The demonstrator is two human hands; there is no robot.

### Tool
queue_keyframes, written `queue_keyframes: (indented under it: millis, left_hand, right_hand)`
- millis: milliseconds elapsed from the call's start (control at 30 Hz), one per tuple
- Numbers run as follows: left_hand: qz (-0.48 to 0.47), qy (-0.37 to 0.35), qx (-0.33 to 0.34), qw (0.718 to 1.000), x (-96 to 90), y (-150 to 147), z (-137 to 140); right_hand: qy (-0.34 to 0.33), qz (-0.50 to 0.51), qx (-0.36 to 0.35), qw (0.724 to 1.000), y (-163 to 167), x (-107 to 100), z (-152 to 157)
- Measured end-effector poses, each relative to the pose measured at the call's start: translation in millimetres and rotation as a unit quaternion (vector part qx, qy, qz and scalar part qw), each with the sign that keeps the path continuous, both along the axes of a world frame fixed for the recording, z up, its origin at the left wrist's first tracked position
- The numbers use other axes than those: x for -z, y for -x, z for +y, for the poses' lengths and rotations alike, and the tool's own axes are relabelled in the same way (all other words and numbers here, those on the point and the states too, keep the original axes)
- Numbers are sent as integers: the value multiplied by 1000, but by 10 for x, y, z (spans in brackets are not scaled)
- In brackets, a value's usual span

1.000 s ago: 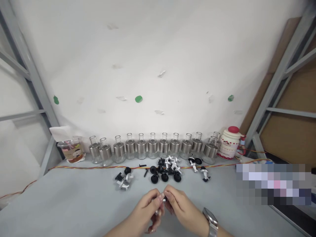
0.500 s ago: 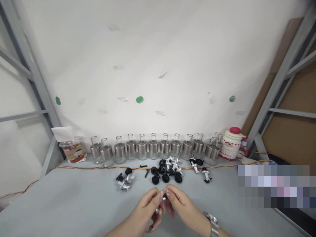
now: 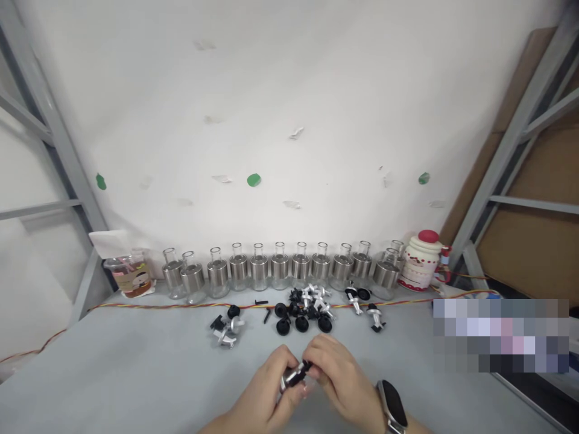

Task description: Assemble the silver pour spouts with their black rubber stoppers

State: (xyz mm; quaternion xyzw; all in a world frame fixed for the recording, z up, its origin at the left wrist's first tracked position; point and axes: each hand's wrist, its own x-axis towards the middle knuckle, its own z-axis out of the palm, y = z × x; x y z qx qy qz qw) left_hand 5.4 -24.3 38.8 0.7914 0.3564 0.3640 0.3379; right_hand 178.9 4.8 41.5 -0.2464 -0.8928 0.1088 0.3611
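Grey metal framing [image 3: 66, 138] stands at the far left, beside a white wall [image 3: 325, 90] bearing green patches [image 3: 254, 180]. At the frame's foot, a clear cup [image 3: 132, 282] with a brown sleeve rests at the back of the grey tabletop [image 3: 113, 374]. Next to it begins a row of upright glass bottles [image 3: 217, 272], each with a metal band, extending along the wall. A twisted red-and-yellow wire [image 3: 181, 305] crosses the table in front of the row. Nearer the viewer, at left of centre, lies a small group of loose fittings [image 3: 224, 331], silver and black. Below and to its right, the left hand [image 3: 266, 392] is closed around a silver-and-black fitting [image 3: 295, 375], gripped between thumb and curled fingers above the tabletop. Two slim black pieces [image 3: 266, 316] lie behind this hand. At centre, a heap of silver and black parts [image 3: 312, 301] sits before the bottles, with black discs [image 3: 301, 324] along its near edge. The right hand [image 3: 339, 380], with a watch [image 3: 393, 404] at its wrist, has its fingertips drawn together on the black upper end of the held fitting. Farther right lie separate fittings [image 3: 375, 318], then a cream jar [image 3: 420, 265] with a red lid, standing just beside the last bottles. Brown board [image 3: 538, 211] closes the right side.
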Motion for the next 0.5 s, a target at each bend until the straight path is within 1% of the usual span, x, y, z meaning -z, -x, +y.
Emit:
queue_keyframes:
  millis: [100,167,200,233,267,300,333,367,400,433,500]
  left_hand:
    - [-5,3,-1,1000,0,6,-2]
    - [-36,47,3,998,13,-11,-10]
    - [-59,80,3,995,22,-25,-13]
    - [-86,119,3,989,34,-43,-12]
    - [-116,159,4,980,46,-62,-8]
    - [-148,199,7,969,60,-81,-1]
    - [-179,235,12,955,76,-98,10]
    - [-207,267,18,941,92,-112,22]
    - [-232,292,26,928,109,-122,35]
    - [-253,310,33,916,126,-128,46]
    - [-284,334,43,898,157,-132,62]
  right_hand:
    - [-46,2,2,999,-11,-15,13]
    - [-38,17,6,999,-8,-12,9]
    - [-16,22,8,1000,-1,-6,4]
    - [23,27,12,999,10,3,-1]
    - [78,34,12,996,26,15,-3]
    - [147,49,7,988,46,30,-1]
    - [225,72,-7,972,67,48,7]
    - [308,101,-31,946,88,68,21]
    - [389,132,-64,910,107,87,41]
    - [461,160,-101,867,121,104,65]
    - [567,201,-170,781,131,128,112]
